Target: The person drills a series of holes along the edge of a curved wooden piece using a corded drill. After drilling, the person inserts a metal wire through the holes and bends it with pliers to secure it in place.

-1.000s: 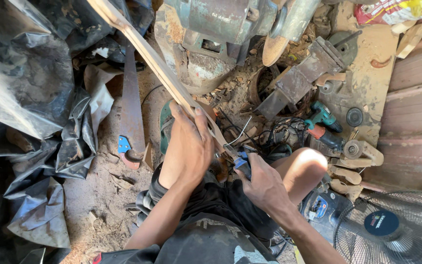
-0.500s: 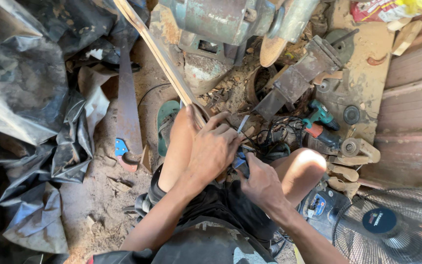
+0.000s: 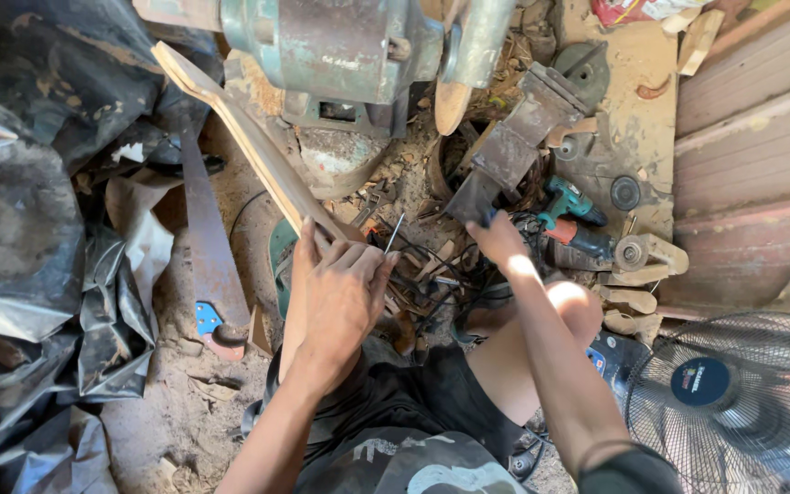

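My left hand point(image 3: 340, 293) is closed around the near end of a long wooden strip point(image 3: 249, 146) that slants up and left toward the machine. A thin metal pin point(image 3: 394, 232) sticks up beside its fingertips. My right hand point(image 3: 499, 241) is stretched out to the right, away from the strip. Its fingertips are down among cables and tools at the foot of a rusty metal vise point(image 3: 514, 146). Whether it grips anything there is hidden. A teal cordless drill point(image 3: 567, 200) lies just right of that hand. My bare knee point(image 3: 569, 306) is under the forearm.
A green bench motor point(image 3: 340, 46) stands at the top centre. A hand saw point(image 3: 208, 247) with a blue and red handle lies on the sawdust at left, beside crumpled black plastic sheets point(image 3: 20, 229). A fan point(image 3: 733, 402) sits at bottom right, wooden planks point(image 3: 761, 137) at right.
My right hand has left the spot beside my left hand and reached up and right to the tools by the vise. My left hand stays on the wooden strip.
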The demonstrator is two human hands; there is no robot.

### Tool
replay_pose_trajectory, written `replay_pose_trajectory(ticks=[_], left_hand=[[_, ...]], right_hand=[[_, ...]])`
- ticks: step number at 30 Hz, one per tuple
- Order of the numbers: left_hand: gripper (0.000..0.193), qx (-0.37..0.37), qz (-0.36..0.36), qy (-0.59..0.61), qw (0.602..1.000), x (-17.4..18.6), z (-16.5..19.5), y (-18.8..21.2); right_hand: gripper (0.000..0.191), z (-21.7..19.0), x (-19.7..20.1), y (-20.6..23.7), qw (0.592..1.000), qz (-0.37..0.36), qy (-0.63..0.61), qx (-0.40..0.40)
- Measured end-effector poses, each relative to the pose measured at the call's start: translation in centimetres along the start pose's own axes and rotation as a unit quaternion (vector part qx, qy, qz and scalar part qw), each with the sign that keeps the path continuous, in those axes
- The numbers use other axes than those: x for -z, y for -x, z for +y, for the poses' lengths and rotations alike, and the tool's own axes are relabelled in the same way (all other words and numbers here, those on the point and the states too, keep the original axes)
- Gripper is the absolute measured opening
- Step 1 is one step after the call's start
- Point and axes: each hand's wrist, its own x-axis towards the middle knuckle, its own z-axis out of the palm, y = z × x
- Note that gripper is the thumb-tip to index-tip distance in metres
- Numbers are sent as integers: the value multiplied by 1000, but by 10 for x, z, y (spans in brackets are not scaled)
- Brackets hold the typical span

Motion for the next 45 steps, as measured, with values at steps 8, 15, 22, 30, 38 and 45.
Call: replay_pose_trajectory(ticks=[8, 15, 22, 30, 38, 45], left_hand=[[22, -17, -25, -30, 999, 0, 4, -16], [15, -31, -40, -47, 998, -5, -7, -16], [10, -54, -112, -18, 992, 3, -18, -17], [63, -3, 59, 134, 989, 27, -34, 8], [102, 170, 111, 406, 891, 20, -43, 26], [99, 191, 158, 447, 860, 23, -58, 31]], right_hand=[[96, -19, -34, -34, 996, 77, 29, 33], [69, -78, 16, 16, 956, 160, -7, 248], [25, -111, 53, 132, 828, -57, -59, 555], [18, -98, 8, 141, 816, -227, -462, 264], [11, -123, -4, 166, 813, -191, -432, 341], [10, -150, -27, 172, 888, -156, -344, 263]])
